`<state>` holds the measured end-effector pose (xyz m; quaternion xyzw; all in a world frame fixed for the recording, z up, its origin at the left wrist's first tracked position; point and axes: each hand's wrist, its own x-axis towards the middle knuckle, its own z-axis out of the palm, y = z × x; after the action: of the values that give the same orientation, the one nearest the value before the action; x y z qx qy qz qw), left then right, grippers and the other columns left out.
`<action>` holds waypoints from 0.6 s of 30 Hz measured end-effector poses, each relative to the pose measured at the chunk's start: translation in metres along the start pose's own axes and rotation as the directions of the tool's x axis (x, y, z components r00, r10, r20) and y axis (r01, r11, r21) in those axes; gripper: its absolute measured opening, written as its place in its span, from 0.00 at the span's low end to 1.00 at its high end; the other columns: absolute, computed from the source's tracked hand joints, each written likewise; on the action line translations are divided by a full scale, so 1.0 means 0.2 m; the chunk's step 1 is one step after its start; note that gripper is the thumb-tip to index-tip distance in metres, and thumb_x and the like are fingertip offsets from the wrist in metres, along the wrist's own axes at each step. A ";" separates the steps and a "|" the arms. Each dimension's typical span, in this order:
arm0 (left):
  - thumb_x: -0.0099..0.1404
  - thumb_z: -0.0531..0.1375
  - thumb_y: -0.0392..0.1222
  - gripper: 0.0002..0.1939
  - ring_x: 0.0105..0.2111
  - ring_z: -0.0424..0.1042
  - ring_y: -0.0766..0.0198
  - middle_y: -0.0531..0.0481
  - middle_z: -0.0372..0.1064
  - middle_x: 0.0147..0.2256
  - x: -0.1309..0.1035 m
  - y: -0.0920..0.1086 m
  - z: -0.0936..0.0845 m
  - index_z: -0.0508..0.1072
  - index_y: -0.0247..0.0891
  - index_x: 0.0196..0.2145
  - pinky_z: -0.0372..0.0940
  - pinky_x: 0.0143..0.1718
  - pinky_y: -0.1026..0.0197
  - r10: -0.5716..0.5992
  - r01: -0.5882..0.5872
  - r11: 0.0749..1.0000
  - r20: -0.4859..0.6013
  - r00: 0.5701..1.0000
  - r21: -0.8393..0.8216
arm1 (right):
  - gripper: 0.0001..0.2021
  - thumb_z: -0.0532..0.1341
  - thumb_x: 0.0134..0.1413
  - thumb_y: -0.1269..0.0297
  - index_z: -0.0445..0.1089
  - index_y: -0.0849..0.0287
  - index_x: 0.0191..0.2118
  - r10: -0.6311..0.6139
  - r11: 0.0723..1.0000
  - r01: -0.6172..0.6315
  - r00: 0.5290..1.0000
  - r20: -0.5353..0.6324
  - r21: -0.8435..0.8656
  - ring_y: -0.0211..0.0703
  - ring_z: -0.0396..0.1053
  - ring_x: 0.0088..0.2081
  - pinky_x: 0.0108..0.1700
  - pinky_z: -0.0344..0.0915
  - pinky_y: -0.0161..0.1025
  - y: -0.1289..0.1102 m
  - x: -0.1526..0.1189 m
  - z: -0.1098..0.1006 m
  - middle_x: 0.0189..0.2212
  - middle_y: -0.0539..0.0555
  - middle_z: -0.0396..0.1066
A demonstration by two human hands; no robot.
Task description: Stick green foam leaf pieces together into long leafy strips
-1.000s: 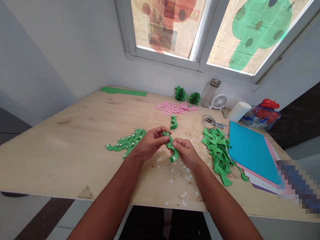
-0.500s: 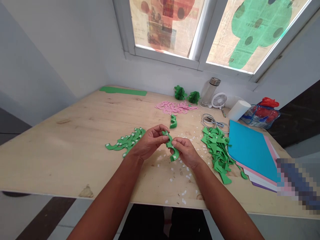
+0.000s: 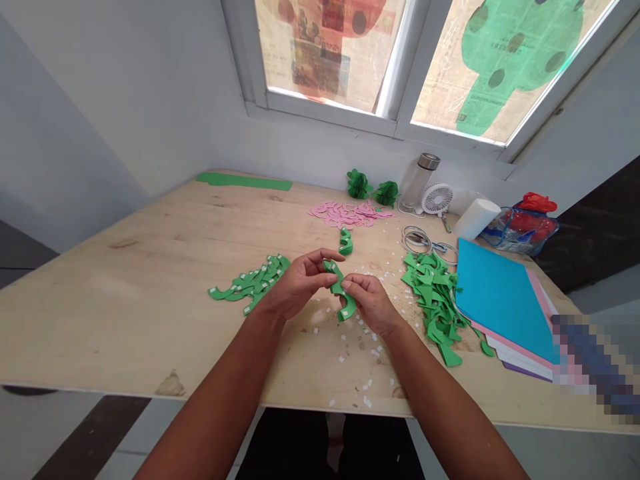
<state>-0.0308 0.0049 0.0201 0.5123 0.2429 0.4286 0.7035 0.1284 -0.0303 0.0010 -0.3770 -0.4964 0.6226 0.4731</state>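
Observation:
Between my two hands, above the front middle of the table, is a curved green paper cutout [image 3: 347, 308] with small white squares at its ends. My left hand [image 3: 305, 283] grips its upper end between thumb and fingers, the index finger stretched out. My right hand [image 3: 371, 300] pinches it near the middle. Left of my left hand lies a group of similar green cutouts [image 3: 253, 283] with white squares on them. Just beyond my hands sits a small stack of green cutouts [image 3: 346, 241]. Whether the held piece is one layer or several I cannot tell.
Green paper scraps [image 3: 435, 303] lie to the right, beside blue and other coloured sheets [image 3: 500, 297]. Scissors [image 3: 440, 247] and tape rolls [image 3: 416, 239] are behind them. Pink cutouts [image 3: 347, 215], a glass bottle [image 3: 419, 183] and a small fan [image 3: 437, 199] stand farther back.
The index finger of my left hand has straightened and lifted off the cutout. The view has shifted very slightly; both hands stay in about the same place.

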 end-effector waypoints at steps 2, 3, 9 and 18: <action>0.50 0.66 0.36 0.15 0.23 0.65 0.68 0.55 0.65 0.21 0.00 0.00 0.00 0.72 0.35 0.37 0.60 0.27 0.65 -0.006 0.006 1.000 -0.006 1.000 0.028 | 0.12 0.62 0.48 0.57 0.67 0.61 0.24 0.007 1.000 -0.007 1.000 -0.008 -0.003 0.34 0.60 0.21 0.23 0.53 0.32 0.00 0.00 0.00 0.18 0.48 0.65; 0.50 0.66 0.36 0.14 0.23 0.65 0.69 0.54 0.65 0.21 0.00 0.00 0.00 0.72 0.35 0.36 0.60 0.27 0.65 -0.006 0.006 0.999 -0.010 1.000 0.034 | 0.12 0.61 0.48 0.57 0.67 0.61 0.24 0.008 1.000 -0.008 1.000 -0.010 -0.005 0.34 0.60 0.21 0.23 0.53 0.32 0.00 0.00 0.00 0.18 0.48 0.65; 0.51 0.65 0.37 0.09 0.22 0.64 0.69 0.55 0.65 0.21 0.00 0.00 0.00 0.70 0.36 0.32 0.60 0.26 0.64 -0.007 0.007 1.000 -0.003 1.000 0.025 | 0.12 0.61 0.48 0.58 0.67 0.61 0.23 0.004 1.000 -0.004 1.000 0.000 -0.007 0.33 0.58 0.20 0.23 0.52 0.32 0.00 0.00 0.00 0.17 0.47 0.65; 0.53 0.63 0.35 0.08 0.23 0.65 0.68 0.55 0.64 0.22 0.00 0.00 0.00 0.69 0.36 0.33 0.62 0.28 0.64 0.012 -0.012 1.000 -0.003 1.000 -0.008 | 0.10 0.61 0.49 0.59 0.69 0.62 0.25 -0.004 1.000 0.004 1.000 -0.014 -0.002 0.33 0.58 0.21 0.22 0.53 0.31 0.00 0.00 0.00 0.18 0.48 0.66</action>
<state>-0.0307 0.0050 0.0206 0.5105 0.2390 0.4344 0.7026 0.1279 -0.0301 0.0002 -0.3809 -0.4946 0.6185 0.4772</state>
